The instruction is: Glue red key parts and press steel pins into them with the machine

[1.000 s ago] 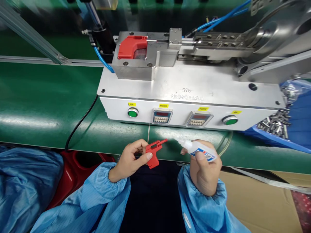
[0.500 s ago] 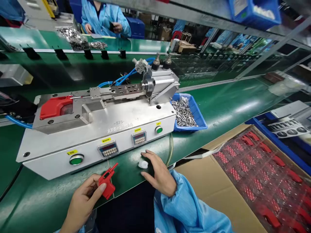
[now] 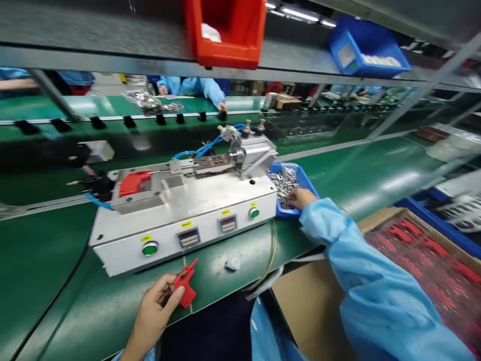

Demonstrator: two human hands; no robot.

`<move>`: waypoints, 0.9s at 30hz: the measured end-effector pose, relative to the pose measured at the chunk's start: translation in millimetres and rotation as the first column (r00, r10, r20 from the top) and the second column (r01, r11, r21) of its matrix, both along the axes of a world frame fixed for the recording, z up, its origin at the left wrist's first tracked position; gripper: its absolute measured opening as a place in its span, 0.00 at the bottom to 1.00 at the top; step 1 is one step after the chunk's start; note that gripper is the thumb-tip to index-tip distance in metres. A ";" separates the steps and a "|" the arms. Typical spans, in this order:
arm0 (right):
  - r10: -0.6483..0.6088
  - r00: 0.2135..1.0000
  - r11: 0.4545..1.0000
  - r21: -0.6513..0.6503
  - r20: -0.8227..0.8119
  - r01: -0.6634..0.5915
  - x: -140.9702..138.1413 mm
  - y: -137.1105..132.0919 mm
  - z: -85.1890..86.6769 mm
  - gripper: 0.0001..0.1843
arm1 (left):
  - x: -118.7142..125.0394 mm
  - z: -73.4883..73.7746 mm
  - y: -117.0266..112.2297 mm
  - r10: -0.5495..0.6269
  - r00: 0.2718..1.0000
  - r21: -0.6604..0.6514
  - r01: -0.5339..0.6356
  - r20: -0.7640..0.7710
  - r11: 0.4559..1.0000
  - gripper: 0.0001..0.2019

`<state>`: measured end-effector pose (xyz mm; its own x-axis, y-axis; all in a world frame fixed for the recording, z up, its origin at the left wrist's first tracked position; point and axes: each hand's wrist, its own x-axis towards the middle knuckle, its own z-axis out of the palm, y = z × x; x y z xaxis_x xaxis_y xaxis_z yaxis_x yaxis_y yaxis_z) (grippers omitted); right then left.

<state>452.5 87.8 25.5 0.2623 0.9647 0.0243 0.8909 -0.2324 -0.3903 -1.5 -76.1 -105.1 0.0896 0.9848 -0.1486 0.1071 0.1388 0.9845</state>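
Note:
My left hand (image 3: pixel 156 312) pinches a small red plastic part (image 3: pixel 185 287) near the front edge of the green belt. My right hand (image 3: pixel 299 197) reaches far right into a blue tray (image 3: pixel 298 174) of small metal pins (image 3: pixel 284 182); its fingers are among the pins and mostly hidden. A white glue bottle (image 3: pixel 233 263) stands on the belt between the hands. Behind it sits a silver machine (image 3: pixel 188 205) with green buttons, two counters and another red part (image 3: pixel 134 182) clamped in its fixture.
A cardboard box (image 3: pixel 424 250) of red parts lies at the right, by my right sleeve. Red bin (image 3: pixel 225 32) and blue bin (image 3: pixel 366 47) sit on an overhead shelf. A second belt runs behind, with another person's hands (image 3: pixel 222 106) and piles of metal pieces on it.
My right hand set the glue bottle down on the belt, then moved right into the blue pin tray. The left hand kept holding the red part. The view tilted up and right.

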 end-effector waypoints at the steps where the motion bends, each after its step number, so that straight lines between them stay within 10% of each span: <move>1: 0.014 1.000 1.000 0.015 -0.006 -0.014 -3.8 0.7 2.9 0.21 | 1.0 -0.3 0.8 -0.009 1.000 0.006 0.009 0.020 1.000 0.23; 8: 0.219 0.975 0.944 0.261 -0.039 -0.201 -20.8 -12.0 74.8 0.26 | 7.8 -3.0 15.7 -0.031 0.997 0.058 0.027 0.074 0.998 0.23; 13: 0.547 0.834 0.746 0.411 0.071 -0.524 -109.6 -3.0 122.2 0.26 | 10.3 -0.7 22.4 -0.039 0.998 0.077 0.035 0.057 0.996 0.20; 17: 0.784 0.617 0.555 0.363 0.072 -0.748 -215.5 44.3 124.3 0.15 | 11.7 0.5 23.1 -0.023 0.998 0.088 0.019 0.052 0.996 0.19; 20: 0.805 0.564 0.523 0.229 0.183 -0.821 -271.4 86.1 115.4 0.07 | 11.8 -4.6 24.6 0.001 0.998 0.102 -0.008 0.059 0.995 0.19; 27: 0.779 0.426 0.405 0.150 0.460 -0.902 -301.1 122.9 94.5 0.12 | 7.3 -30.1 38.9 -0.035 0.997 0.001 0.035 0.066 0.999 0.19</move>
